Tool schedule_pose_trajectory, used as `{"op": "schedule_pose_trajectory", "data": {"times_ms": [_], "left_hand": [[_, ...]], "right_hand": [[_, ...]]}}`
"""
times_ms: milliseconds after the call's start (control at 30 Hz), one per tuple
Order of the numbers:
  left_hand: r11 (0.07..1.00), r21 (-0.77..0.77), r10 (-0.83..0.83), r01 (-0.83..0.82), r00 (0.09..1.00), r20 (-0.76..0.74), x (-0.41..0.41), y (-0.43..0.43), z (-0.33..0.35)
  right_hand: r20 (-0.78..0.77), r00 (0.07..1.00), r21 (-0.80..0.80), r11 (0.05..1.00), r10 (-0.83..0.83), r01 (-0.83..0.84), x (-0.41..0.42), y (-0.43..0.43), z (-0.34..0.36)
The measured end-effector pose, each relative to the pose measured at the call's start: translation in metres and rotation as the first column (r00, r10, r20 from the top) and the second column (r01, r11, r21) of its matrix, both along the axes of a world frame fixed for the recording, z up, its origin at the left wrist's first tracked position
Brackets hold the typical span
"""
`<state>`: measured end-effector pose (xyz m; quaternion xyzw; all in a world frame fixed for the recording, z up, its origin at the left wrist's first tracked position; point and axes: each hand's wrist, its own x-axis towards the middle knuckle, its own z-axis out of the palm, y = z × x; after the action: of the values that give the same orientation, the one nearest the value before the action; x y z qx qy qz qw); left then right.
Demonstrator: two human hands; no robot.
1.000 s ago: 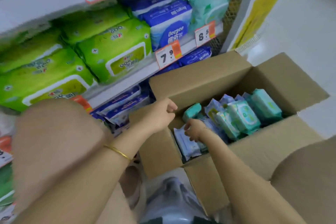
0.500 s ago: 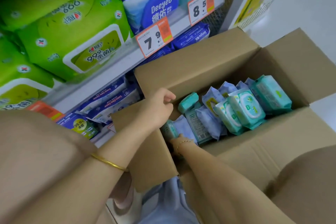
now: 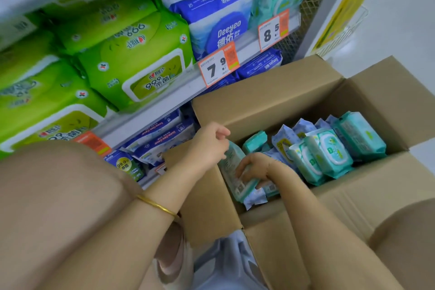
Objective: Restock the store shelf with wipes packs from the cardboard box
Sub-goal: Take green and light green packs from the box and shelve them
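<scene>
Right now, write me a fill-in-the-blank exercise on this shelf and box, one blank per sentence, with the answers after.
1. The right hand grips a wipes pack inside the ____ box.
2. The price tag with the big 7 sits on the shelf edge below the ____ Deeyeo packs.
3. The large shelf packs left of those are ____.
4. The gold bangle is on the ____ wrist.

Missing words: cardboard; blue; green; left.

Teal packs [image 3: 329,155] fill a brown box [image 3: 270,99] below lime-green packs [image 3: 131,66], blue-and-white packs [image 3: 216,19] and orange-edged price tags [image 3: 219,65].
</scene>
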<state>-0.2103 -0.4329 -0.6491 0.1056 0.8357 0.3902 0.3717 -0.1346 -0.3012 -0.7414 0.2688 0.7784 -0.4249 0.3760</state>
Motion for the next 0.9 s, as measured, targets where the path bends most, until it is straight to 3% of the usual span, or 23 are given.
{"op": "schedule_pose_trajectory", "data": {"times_ms": [100,167,233,333,433,567,733,800,900], "left_hand": [[0.997,-0.004,0.076,-0.076,0.988,0.131,0.006,-0.003,0.018],[0.993,0.015,0.108,-0.118,0.947,0.301,0.012,-0.006,0.041],[0.976,0.087,0.128,-0.199,0.851,0.509,0.016,-0.009,0.065],[0.916,0.207,0.141,-0.343,0.759,0.636,0.013,-0.020,0.094],[0.795,0.306,0.257,-0.523,0.749,0.611,0.005,-0.042,0.122],[0.734,0.381,0.335,-0.563,0.787,0.517,-0.001,-0.082,0.150],[0.665,0.493,0.428,-0.560,0.828,0.363,0.006,-0.116,0.172],[0.630,0.552,0.418,-0.546,0.837,0.352,0.009,-0.128,0.184],[0.578,0.632,0.351,-0.516,0.857,0.378,0.010,-0.143,0.206]], "right_hand": [[-0.095,0.996,-0.044,0.999,-0.005,0.001,0.009,0.013,0.073],[-0.236,0.971,0.063,0.998,0.039,-0.025,0.014,0.008,0.117],[-0.393,0.903,0.233,0.969,0.177,-0.088,0.017,-0.007,0.159],[-0.562,0.766,0.401,0.913,0.312,-0.077,0.020,-0.039,0.200],[-0.700,0.618,0.358,0.924,0.359,-0.131,0.021,-0.066,0.224],[-0.794,0.468,0.282,0.917,0.388,-0.282,0.018,-0.086,0.248],[-0.843,0.418,0.128,0.882,0.338,-0.454,0.020,-0.107,0.275],[-0.895,0.402,0.016,0.916,0.192,-0.401,0.019,-0.113,0.287],[-0.947,0.316,-0.080,0.994,-0.054,-0.070,0.006,-0.117,0.300]]}}
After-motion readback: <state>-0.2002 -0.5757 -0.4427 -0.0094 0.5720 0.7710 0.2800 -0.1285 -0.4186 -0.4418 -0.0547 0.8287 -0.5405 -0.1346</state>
